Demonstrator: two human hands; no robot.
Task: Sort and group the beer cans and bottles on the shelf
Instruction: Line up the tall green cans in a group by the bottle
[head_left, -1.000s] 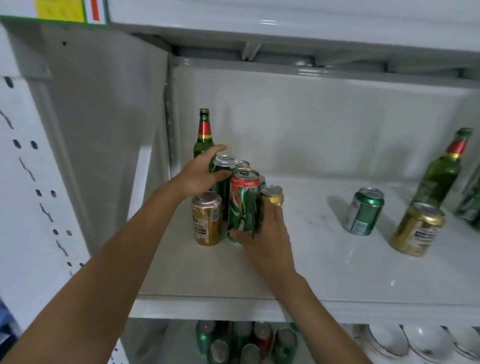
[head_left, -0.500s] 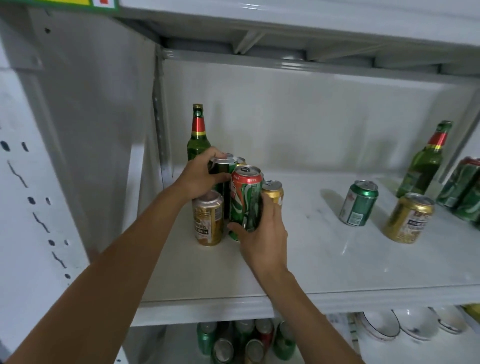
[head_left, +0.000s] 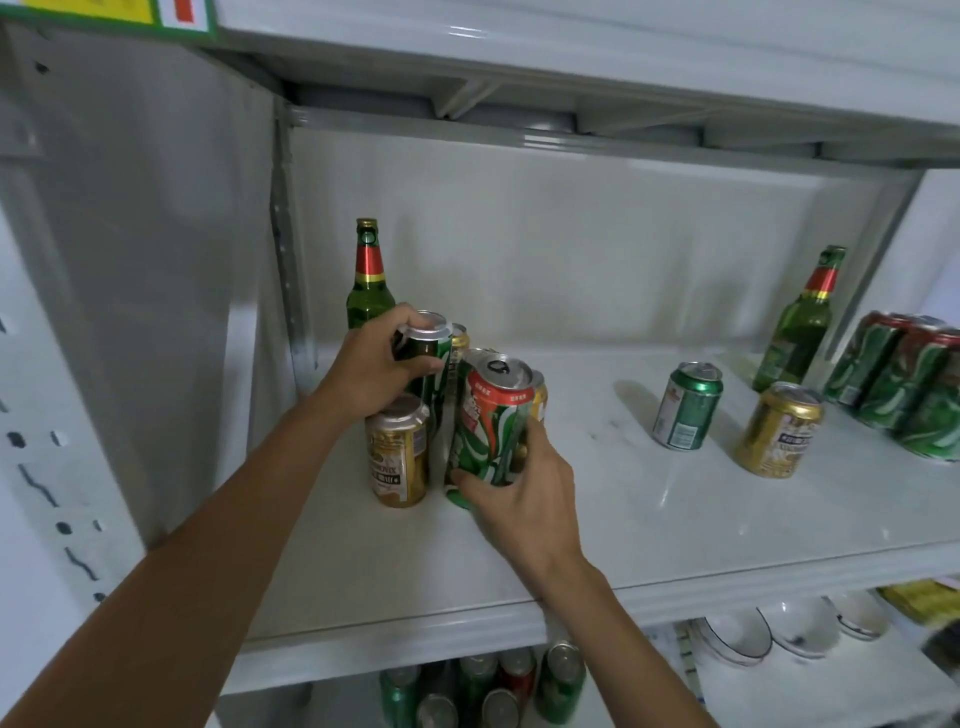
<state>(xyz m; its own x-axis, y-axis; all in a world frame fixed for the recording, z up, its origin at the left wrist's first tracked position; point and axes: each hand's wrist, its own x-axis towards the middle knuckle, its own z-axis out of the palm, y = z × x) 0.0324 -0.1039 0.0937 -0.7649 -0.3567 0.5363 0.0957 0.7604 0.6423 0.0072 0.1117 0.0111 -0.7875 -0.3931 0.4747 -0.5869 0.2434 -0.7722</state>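
Even, fairly bright white light falls from above and in front. The glossy shelf shows pale streaks of glare near its front edge and towards its right end. Soft, short shadows lie to the left behind the green can and the gold can. A dim grey patch sits on the back wall above the left cluster. Wide-angle bending curves the uprights and shelf edges near the frame's borders. The bowls at the lower right and the forearms at the bottom are smeared and soft; the middle is sharper.
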